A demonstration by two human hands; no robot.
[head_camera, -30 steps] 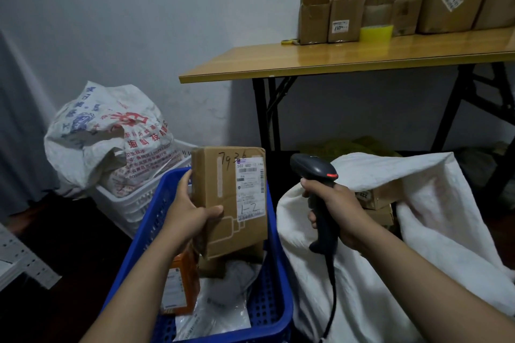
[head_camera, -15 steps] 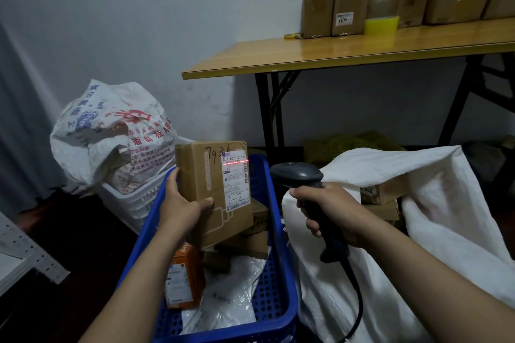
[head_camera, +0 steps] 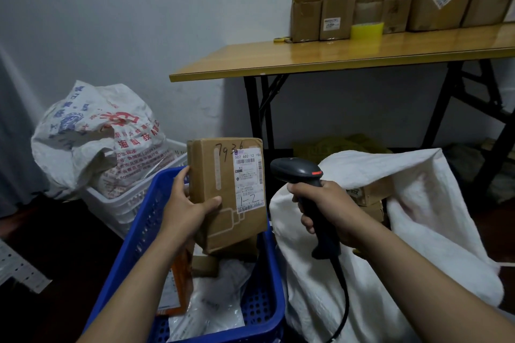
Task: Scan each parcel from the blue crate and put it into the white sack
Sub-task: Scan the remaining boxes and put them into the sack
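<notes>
We find the left hand (head_camera: 186, 209) with its grip round the brown parcel (head_camera: 220, 175), held upright above the blue crate (head_camera: 145, 220). The right hand (head_camera: 326, 209) grips the scanner (head_camera: 295, 171), pointed toward the label (head_camera: 249, 181). We judge the scanning step in hand. Next, the parcel must travel right into the white sack (head_camera: 434, 231).

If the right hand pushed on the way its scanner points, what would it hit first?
Probably the brown parcel held by the left hand; the right hand's scanner faces its label, though depth is unclear.
</notes>
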